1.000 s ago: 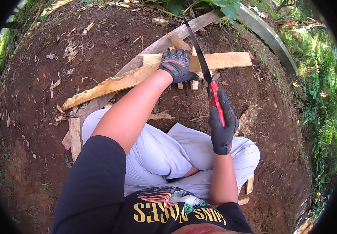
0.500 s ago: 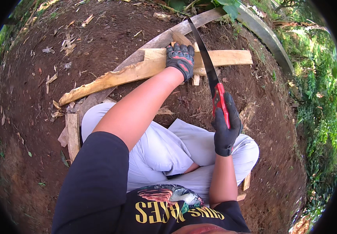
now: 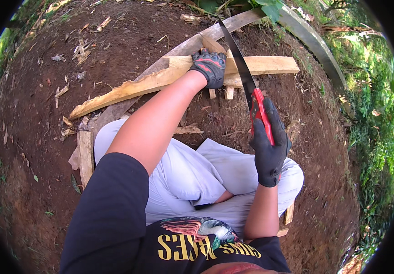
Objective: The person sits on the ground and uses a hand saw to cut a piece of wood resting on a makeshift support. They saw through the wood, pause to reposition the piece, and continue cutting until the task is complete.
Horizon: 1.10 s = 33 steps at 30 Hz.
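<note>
In a black and red glove, my left hand presses down with its fingers curled over a long, rough-edged wooden plank. My right hand, in a black glove, is wrapped round the red handle of a handsaw. Its dark blade points up and away from me, crossing the plank to the right of my left hand. Whether the teeth bite into the wood cannot be made out. Smaller wood pieces lie under the plank as a support, partly hidden by it.
A long weathered board runs diagonally beneath the plank. Wood scraps are scattered over the brown soil. A short wood piece stands by my left knee. Beyond, on the right, are a concrete edge and green plants.
My right hand and the saw have drawn slightly back toward me and to the right. My left hand has shifted slightly left, and the plank's right end has moved slightly outward and away.
</note>
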Motion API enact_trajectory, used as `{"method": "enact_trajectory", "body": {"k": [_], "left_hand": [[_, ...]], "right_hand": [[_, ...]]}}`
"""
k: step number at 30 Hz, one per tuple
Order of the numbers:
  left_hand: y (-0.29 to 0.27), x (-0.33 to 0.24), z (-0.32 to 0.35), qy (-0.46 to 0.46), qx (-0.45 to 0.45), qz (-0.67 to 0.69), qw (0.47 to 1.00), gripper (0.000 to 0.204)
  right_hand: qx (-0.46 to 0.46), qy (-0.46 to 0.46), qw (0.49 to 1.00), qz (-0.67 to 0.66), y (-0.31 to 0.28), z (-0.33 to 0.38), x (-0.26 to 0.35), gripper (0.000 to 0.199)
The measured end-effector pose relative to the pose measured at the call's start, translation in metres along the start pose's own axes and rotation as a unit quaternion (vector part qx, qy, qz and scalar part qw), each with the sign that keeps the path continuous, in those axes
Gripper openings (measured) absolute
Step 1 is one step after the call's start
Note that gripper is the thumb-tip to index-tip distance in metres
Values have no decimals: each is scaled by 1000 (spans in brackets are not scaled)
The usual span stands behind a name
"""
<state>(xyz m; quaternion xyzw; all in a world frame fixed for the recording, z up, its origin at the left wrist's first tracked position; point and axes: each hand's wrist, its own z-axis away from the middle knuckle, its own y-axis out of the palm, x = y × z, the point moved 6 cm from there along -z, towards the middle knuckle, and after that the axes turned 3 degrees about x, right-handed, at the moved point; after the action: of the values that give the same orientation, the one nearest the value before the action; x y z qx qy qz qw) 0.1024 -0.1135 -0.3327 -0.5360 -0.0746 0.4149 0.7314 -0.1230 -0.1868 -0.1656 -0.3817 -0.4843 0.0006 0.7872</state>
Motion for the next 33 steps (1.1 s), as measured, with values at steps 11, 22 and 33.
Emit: {"method": "enact_trajectory", "body": {"k": [11, 22, 33], "left_hand": [[5, -1, -1, -19, -22, 33, 999, 70], [5, -4, 0, -19, -18, 31, 999, 71], [7, -1, 4, -20, -26, 39, 999, 72]], "right_hand": [[-2, 13, 996, 87, -34, 57, 21, 53], [-11, -52, 995, 89, 24, -37, 9, 46], [-15, -5, 999, 44, 1, 12, 10, 50]]}}
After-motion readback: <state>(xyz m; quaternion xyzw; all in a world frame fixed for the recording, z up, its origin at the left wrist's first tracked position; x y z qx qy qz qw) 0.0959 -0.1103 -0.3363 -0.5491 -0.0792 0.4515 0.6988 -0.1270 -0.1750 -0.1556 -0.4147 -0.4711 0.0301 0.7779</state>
